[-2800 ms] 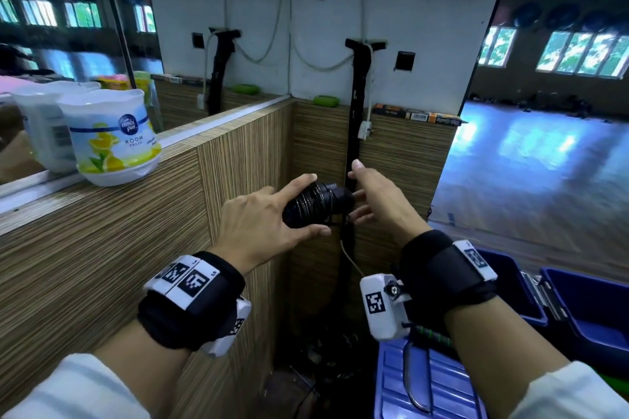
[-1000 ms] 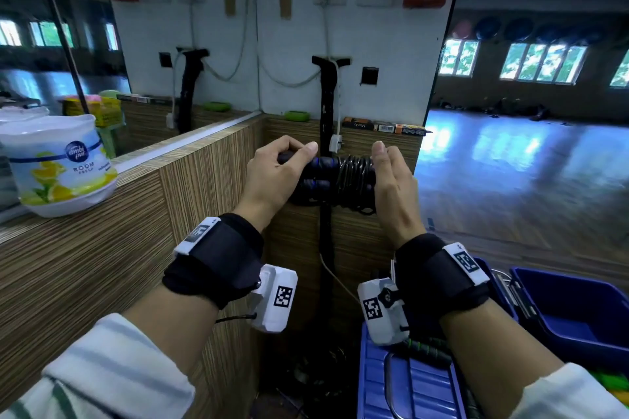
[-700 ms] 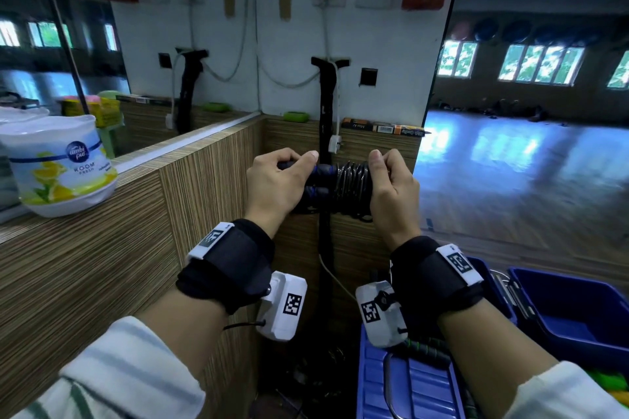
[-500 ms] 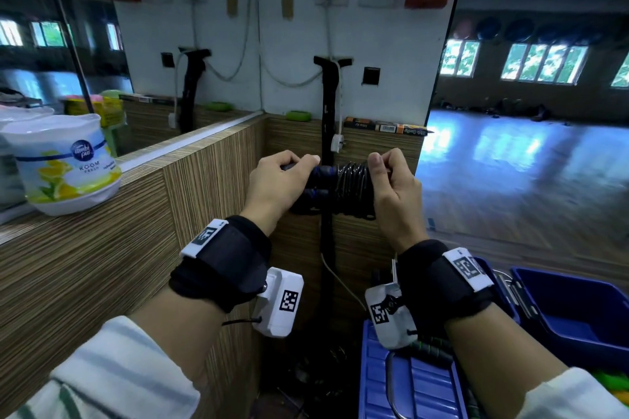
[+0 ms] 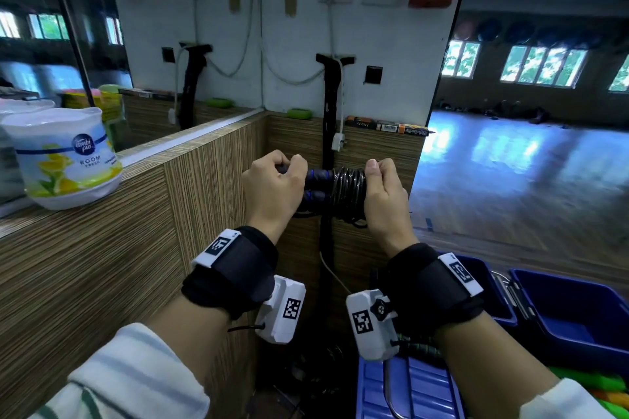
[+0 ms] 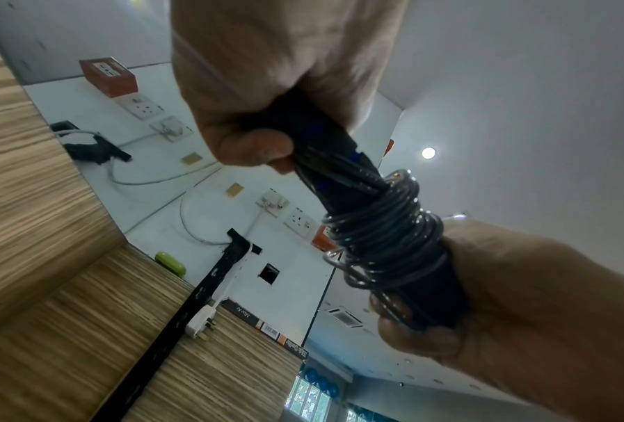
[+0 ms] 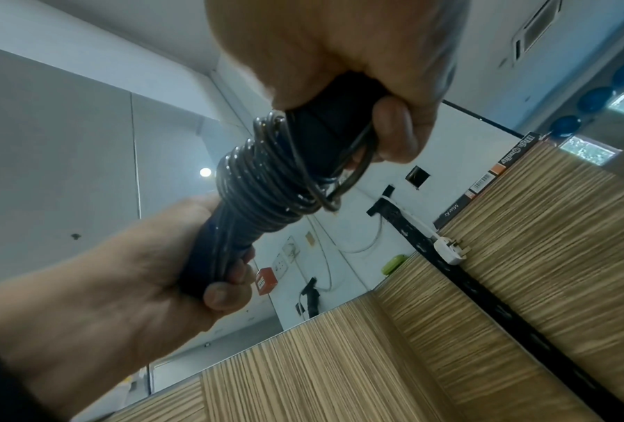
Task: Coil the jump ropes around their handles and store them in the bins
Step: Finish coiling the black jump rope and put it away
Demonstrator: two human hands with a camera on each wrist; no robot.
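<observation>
A black jump rope (image 5: 347,192) is coiled round its two dark handles (image 5: 318,188), held level at chest height in front of a wood-grain counter corner. My left hand (image 5: 272,190) grips the handles' left end in a fist. My right hand (image 5: 384,196) grips the right end, its fingers curled over the handles and a loose loop of rope (image 7: 350,174). The coil (image 6: 382,228) sits between the two fists in both wrist views, with the left hand (image 6: 266,85) above it and the right hand (image 7: 339,57) at the top of its own view. Blue bins (image 5: 578,309) stand on the floor at lower right.
A ribbed blue bin lid (image 5: 408,388) with a metal handle lies below my right wrist. An air-freshener tub (image 5: 64,156) stands on the counter ledge at left. A black pole (image 5: 328,133) and a hanging plug (image 5: 338,143) are behind the rope. Green objects (image 5: 599,384) show at far right.
Both hands have closed tighter round the ends of the bundle; the left fingers, stretched over the handles a second ago, are now curled into a fist. The bundle has stayed level.
</observation>
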